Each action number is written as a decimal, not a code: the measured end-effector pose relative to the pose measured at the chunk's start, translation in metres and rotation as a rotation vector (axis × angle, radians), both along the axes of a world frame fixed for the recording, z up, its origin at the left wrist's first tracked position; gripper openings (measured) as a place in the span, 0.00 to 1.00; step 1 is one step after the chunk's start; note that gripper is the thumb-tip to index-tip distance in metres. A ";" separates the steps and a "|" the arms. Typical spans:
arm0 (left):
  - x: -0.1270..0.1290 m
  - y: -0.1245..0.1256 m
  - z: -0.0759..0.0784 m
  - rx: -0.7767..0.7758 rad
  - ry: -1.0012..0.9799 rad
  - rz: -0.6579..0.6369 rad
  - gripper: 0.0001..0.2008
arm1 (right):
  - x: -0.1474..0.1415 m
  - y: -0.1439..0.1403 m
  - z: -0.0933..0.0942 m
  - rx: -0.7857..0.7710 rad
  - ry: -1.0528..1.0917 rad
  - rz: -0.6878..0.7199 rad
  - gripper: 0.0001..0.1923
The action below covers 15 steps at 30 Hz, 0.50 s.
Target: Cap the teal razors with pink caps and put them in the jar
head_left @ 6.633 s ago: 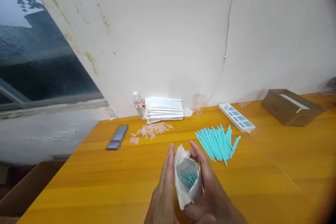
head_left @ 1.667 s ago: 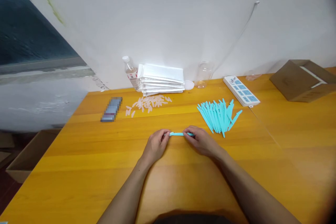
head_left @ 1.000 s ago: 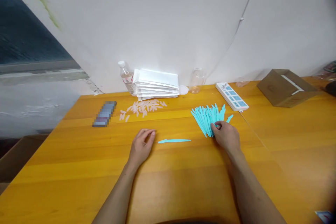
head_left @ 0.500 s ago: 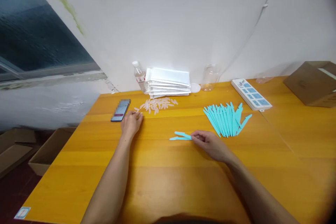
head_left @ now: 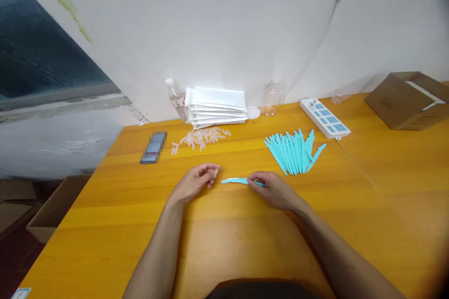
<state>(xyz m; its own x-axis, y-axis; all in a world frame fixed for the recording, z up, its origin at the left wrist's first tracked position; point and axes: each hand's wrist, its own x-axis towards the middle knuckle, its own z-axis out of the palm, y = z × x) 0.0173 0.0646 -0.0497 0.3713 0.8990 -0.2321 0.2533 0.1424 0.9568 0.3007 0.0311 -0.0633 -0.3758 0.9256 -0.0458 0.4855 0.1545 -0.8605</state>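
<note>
My right hand point(head_left: 271, 188) pinches the handle end of a thin turquoise plastic tool point(head_left: 235, 181), whose pointed tip faces left just above the yellow table point(head_left: 224, 238). My left hand point(head_left: 195, 181) sits a little left of that tip and holds a small pale translucent cap point(head_left: 215, 173) between its fingertips. A fan-shaped pile of more turquoise tools point(head_left: 294, 152) lies behind my right hand. A scatter of pale caps point(head_left: 200, 137) lies behind my left hand.
Against the wall stand a stack of white pouches point(head_left: 216, 107), a small plastic bottle point(head_left: 174, 95), a clear jar point(head_left: 270, 98) and a white lid point(head_left: 253, 112). A phone point(head_left: 153, 147) lies left, a power strip point(head_left: 324, 117) and cardboard box point(head_left: 407, 100) right.
My left hand came back from the pale caps near the phone with one cap. My right hand now holds a turquoise tool lifted at the table's middle.
</note>
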 end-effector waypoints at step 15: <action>0.016 -0.018 -0.014 0.004 -0.006 0.123 0.25 | 0.009 0.003 -0.002 0.036 -0.028 -0.036 0.14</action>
